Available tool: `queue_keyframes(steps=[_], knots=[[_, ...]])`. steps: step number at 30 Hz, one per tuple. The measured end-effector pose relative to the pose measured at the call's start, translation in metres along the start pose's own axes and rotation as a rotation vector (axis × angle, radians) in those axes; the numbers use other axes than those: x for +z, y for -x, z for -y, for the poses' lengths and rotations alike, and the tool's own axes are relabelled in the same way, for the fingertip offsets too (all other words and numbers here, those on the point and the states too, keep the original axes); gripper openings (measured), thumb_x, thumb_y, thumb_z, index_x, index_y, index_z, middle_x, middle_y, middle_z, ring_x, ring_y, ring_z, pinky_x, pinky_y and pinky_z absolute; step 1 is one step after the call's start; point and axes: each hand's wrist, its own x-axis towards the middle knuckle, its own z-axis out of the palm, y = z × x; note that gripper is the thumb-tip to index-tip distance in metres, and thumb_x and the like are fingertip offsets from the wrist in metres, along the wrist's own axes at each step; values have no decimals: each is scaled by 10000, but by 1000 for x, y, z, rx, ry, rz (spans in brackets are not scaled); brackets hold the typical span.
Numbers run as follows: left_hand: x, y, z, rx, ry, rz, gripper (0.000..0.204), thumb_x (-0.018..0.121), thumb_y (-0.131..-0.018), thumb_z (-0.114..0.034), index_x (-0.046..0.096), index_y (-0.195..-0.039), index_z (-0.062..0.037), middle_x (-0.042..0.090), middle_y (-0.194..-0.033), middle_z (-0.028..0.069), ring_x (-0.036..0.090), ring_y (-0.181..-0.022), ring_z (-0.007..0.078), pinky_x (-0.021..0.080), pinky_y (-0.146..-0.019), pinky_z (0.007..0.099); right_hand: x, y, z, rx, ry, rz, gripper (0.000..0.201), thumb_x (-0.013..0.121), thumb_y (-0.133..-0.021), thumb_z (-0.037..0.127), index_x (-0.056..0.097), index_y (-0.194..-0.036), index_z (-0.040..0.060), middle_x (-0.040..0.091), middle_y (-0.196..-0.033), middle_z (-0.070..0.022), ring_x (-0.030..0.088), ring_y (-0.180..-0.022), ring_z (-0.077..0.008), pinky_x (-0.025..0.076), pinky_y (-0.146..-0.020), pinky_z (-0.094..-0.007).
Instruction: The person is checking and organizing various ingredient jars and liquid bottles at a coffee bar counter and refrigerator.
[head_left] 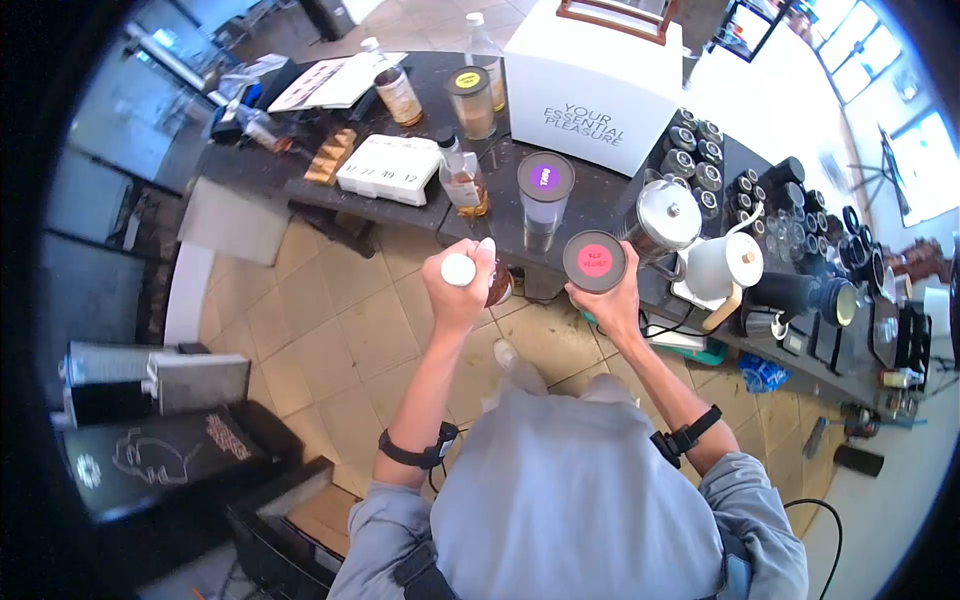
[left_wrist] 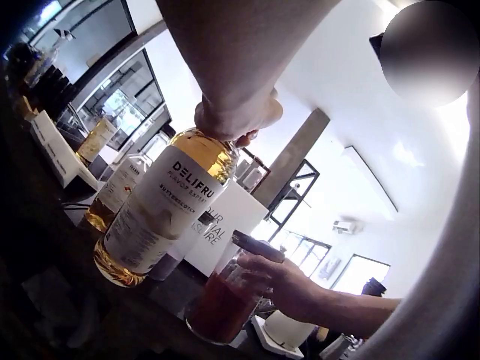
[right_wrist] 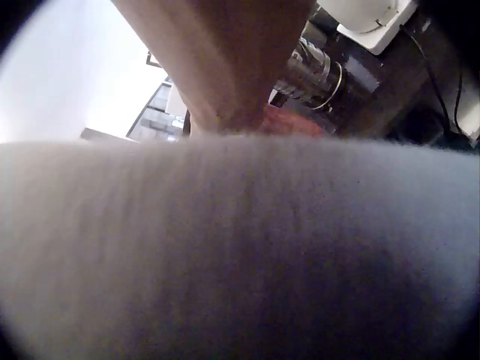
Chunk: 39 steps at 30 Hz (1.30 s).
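Butterscotch bottle [left_wrist: 161, 210] near a jar [left_wrist: 217, 307] of red contents

The left hand [left_wrist: 238, 118] grips the bottle's top; to the right, the right hand [left_wrist: 289, 283] holds the jar near its lid [left_wrist: 259, 246]. Farther off stand a second bottle [left_wrist: 116, 187] at left, a lettered white box [left_wrist: 244, 216] and, at right, a white vessel [left_wrist: 289, 330].

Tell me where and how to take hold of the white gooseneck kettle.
Take the white gooseneck kettle by its tan, bar-shaped handle, probably from the person's side: it juts toward them, opposite the thin, curved white spout.
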Motion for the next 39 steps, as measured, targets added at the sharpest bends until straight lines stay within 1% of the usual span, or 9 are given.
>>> queue_keyframes(steps=[3,5,9,14,20,25,29,31,39], knots=[[-4,-34,22,9,-37,73,364,654,-881,-80,461,-577,-24,459,-522,-17,386,-503,68,314,-478,276,24,-1,-15,85,-11,-102,991,899,-590,205,312,-1363,3,539,-1218,-188,554,-1125,-305,438,-994,-387],[-4,-55,28,81,-114,148,339,597,-896,-34,459,-586,-39,495,-543,15,459,-498,85,359,-471,244,35,-5,-20,100,38,-125,1054,899,-615,258,237,-1403,33,547,-1223,-173,570,-1132,-273,463,-974,-387],[-3,-80,49,42,-43,209,341,598,-897,-34,467,-583,-35,503,-553,8,462,-498,76,354,-462,242,45,-8,-11,181,17,-173,1050,901,-617,252,239,-1403,35,536,-1238,-173,564,-1140,-274,463,-974,-386],[8,-99,66,47,-82,264,354,603,-906,-40,464,-581,-36,494,-548,3,447,-486,72,349,-459,245,53,-16,-20,161,19,-224,1061,909,-615,266,240,-1408,43,503,-1286,-178,541,-1181,-277,455,-988,-393],[23,-111,89,73,-80,283,360,610,-910,-62,477,-576,-38,510,-544,8,458,-481,72,353,-465,243,52,-20,-13,212,-22,-194,1066,903,-637,246,216,-1428,50,504,-1299,-184,544,-1192,-284,453,-1000,-393],[36,-116,93,119,-93,260,367,618,-905,-67,480,-566,-34,513,-535,12,462,-478,77,357,-462,248,57,-22,-12,208,8,-240,1039,898,-643,206,228,-1427,79,507,-1306,-181,556,-1180,-308,471,-980,-409],[39,-123,94,63,-98,252,372,622,-899,-60,468,-562,-39,507,-529,14,463,-475,78,353,-458,247,59,-27,-13,198,-5,-248,1043,891,-653,188,209,-1435,84,504,-1304,-181,552,-1186,-310,469,-984,-411],[41,-127,96,-1,-14,237,377,626,-894,-57,452,-560,-43,503,-525,16,464,-472,79,349,-454,244,61,-30,-13,194,-13,-254,1045,890,-652,183,206,-1435,84,502,-1304,-180,550,-1188,-309,468,-985,-412],[47,-134,103,30,-77,239,361,619,-893,-39,453,-573,-39,500,-531,15,464,-465,83,350,-450,247,65,-51,-17,177,-50,-258,1031,885,-658,167,216,-1436,68,468,-1328,-179,533,-1200,-300,460,-987,-406]])
